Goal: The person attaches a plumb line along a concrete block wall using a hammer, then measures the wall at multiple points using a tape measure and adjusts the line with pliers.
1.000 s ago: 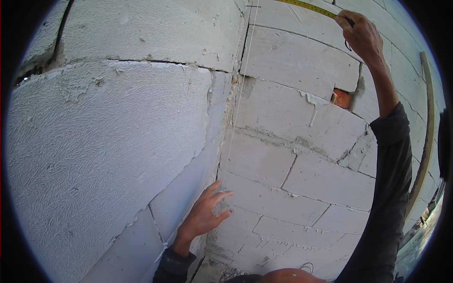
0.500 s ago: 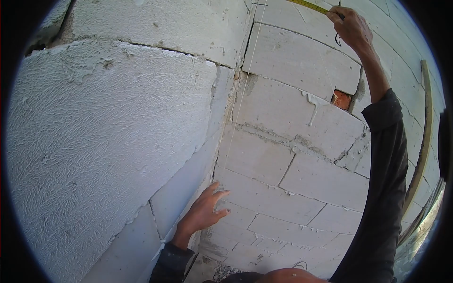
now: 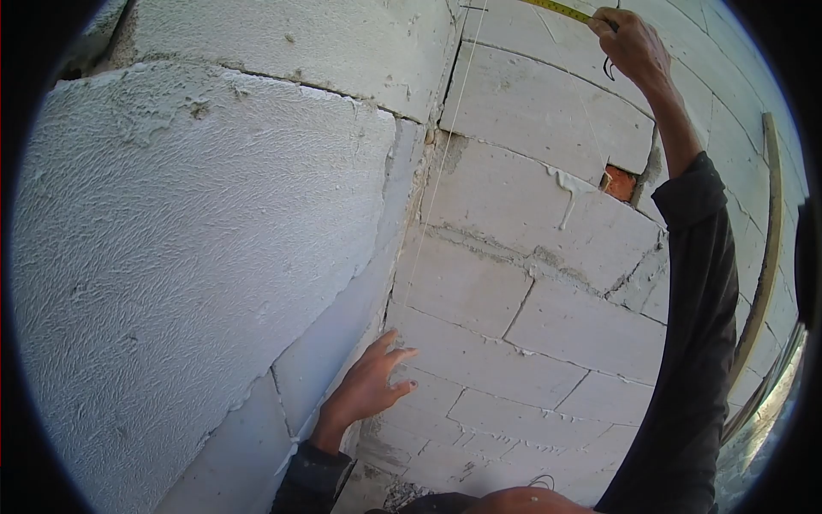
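Observation:
My right hand (image 3: 635,50) is raised at the upper right, closed around a tape measure, whose case is mostly hidden by the fingers. Its yellow blade (image 3: 558,9) runs left from the hand and leaves the top of the view. A dark loop of cord hangs below the fist. Low in the wall corner is my left hand (image 3: 370,377), with spread fingers and nothing in it. A thin white string (image 3: 443,163) slants down along the corner, its lower end near the left fingertips.
A coated block wall (image 3: 205,231) fills the left side. The facing wall (image 3: 531,210) of pale blocks has a gap showing red brick (image 3: 619,182). A long wooden strip (image 3: 770,248) stands at the right. Rubble (image 3: 407,495) lies at the bottom.
My right hand has shifted slightly left with the tape. The left hand stays nearly in place with its fingers spread. The view has shifted a little.

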A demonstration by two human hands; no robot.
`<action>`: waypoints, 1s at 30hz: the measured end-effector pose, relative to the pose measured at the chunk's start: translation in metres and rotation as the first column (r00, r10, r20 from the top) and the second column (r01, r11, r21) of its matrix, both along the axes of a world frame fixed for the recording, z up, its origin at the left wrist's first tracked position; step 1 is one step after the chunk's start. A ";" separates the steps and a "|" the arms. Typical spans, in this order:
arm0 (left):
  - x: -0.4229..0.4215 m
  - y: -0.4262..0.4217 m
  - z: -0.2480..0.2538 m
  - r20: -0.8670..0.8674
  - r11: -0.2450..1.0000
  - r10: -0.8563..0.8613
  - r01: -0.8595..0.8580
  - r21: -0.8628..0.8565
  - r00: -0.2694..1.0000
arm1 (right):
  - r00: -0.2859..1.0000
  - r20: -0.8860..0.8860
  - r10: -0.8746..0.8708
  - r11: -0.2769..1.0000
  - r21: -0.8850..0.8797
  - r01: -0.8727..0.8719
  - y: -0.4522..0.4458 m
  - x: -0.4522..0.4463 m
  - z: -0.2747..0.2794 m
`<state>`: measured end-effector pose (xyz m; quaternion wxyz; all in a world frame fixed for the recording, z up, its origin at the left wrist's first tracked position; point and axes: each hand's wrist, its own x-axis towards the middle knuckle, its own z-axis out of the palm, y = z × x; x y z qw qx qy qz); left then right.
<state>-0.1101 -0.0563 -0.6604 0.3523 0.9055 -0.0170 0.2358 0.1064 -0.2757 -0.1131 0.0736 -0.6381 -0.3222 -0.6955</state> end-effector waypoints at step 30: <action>-0.006 -0.001 0.004 0.004 1.000 -0.006 0.006 -0.014 1.000 | 1.000 -0.001 -0.014 1.000 0.008 0.014 0.011 0.001 0.001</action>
